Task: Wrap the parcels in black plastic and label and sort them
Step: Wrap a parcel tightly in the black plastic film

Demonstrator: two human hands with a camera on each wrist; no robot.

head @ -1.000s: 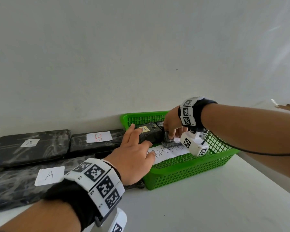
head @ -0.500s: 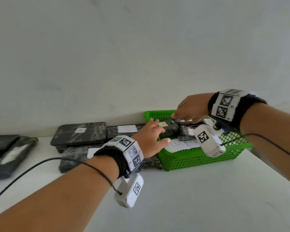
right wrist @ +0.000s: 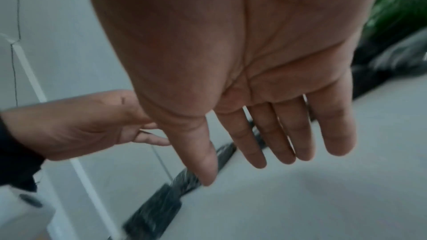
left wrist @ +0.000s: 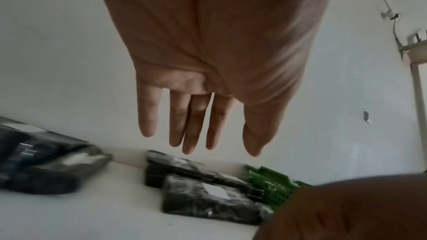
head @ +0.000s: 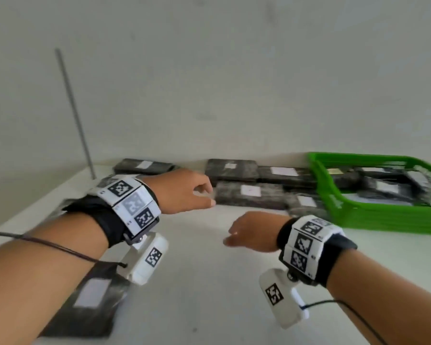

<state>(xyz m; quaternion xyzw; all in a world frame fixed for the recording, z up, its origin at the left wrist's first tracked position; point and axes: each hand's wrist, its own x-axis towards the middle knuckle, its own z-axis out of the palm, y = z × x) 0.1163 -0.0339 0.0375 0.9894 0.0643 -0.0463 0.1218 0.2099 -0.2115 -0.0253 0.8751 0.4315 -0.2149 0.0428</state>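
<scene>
Black-wrapped labelled parcels (head: pixel 249 195) lie along wall, more inside green basket (head: pixel 373 215) at right; one parcel (head: pixel 90 297) lies near, under left forearm. Left hand (head: pixel 182 192) and right hand (head: pixel 251 235) hover above white table (head: pixel 209 295), fingers straight, holding nothing. Likely reaching for next parcel: read label first, take by both long edges, keep wrap taut.

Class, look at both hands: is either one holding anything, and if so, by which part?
Nothing is held. The left hand and right hand both hang over the table with fingers straight and empty.
</scene>
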